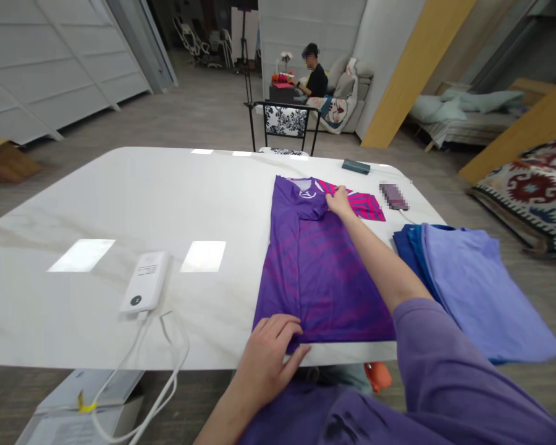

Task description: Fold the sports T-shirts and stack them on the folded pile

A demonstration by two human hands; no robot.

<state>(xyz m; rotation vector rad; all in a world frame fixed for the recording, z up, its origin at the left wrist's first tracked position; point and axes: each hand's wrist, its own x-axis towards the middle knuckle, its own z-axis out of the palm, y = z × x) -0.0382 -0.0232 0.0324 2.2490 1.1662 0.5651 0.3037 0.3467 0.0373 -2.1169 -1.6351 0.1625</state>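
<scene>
A purple jersey (333,278) with a pink-striped sleeve lies on the white table, its collar at the far end and its left side folded inward. My right hand (339,201) is closed on the jersey near the far shoulder, where the folded purple sleeve meets the striped one; its fingertips are partly hidden. My left hand (273,349) rests on the near left corner of the jersey by the hem. Its fingers lie on the fabric, and the thumb is spread apart from them.
Folded blue and lavender clothes (477,278) lie at the table's right edge. Beyond the jersey are a phone (393,196) and a dark case (356,166). A white power bank (146,281) with cables is on the left. A chair (285,120) stands behind; a person (315,77) sits farther back.
</scene>
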